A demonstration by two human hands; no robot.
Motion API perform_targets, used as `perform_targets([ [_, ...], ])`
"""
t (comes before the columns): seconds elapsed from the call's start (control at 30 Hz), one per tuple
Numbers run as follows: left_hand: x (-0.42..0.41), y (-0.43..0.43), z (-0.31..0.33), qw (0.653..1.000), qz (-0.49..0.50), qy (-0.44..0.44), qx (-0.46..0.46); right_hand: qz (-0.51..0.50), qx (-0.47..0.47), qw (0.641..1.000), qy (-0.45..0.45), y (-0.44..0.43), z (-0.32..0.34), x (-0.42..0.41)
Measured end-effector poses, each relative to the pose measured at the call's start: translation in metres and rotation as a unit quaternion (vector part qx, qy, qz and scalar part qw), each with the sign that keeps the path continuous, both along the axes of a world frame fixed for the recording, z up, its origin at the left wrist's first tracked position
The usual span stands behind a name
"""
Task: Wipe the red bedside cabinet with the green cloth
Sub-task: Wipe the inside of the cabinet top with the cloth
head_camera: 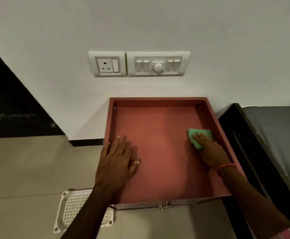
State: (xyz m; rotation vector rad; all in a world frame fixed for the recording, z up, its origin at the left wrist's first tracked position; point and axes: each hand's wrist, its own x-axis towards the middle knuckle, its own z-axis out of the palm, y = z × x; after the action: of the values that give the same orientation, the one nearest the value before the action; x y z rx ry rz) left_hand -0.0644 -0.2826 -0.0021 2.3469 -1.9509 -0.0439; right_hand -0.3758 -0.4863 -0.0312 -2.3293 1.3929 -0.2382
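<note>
Two hands rest on the red bedside cabinet [159, 149], its smooth matte square top framed by a raised rim: the left hand [117, 159] lies flat, fingers spread; the right hand [209, 149] presses the crumpled green cloth [198, 135] near the right rim.

You won't find any readable text, label, brand, number or sign here. The socket plate [107, 64] and the switch panel [158, 64] on the wall beyond your hands carry no legible marking, and the red bedside cabinet [159, 144] is plain. The white basket [68, 209] on the floor bears none either.
</note>
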Motion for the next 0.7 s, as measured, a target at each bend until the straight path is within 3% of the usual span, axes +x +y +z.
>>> perform_targets([
  [0.1,-0.013,-0.004,-0.002,1.0,-0.005,0.019,0.024,-0.068,-0.04,0.997,0.002,0.048,-0.011,0.006],
  [0.2,-0.02,-0.007,-0.006,0.996,0.015,0.077,0.035,0.098,-0.114,0.988,0.02,0.145,-0.018,0.031],
  [0.27,-0.026,-0.009,-0.009,0.995,0.019,0.093,0.036,0.138,-0.109,0.984,-0.001,0.159,-0.014,0.029],
  [0.4,-0.034,-0.008,-0.013,0.99,0.019,0.109,0.084,0.031,-0.097,0.995,0.013,0.061,-0.004,0.043],
  [0.5,-0.036,-0.003,-0.018,0.988,0.02,0.096,0.116,-0.037,-0.049,0.994,0.09,-0.049,0.01,0.062],
  [0.57,-0.038,-0.002,-0.02,0.988,0.035,0.101,0.112,-0.08,0.0,0.993,0.083,-0.097,0.02,0.074],
  [0.7,-0.042,-0.004,-0.027,0.993,0.037,0.09,0.071,-0.103,0.04,0.988,0.105,-0.08,0.014,0.057],
])
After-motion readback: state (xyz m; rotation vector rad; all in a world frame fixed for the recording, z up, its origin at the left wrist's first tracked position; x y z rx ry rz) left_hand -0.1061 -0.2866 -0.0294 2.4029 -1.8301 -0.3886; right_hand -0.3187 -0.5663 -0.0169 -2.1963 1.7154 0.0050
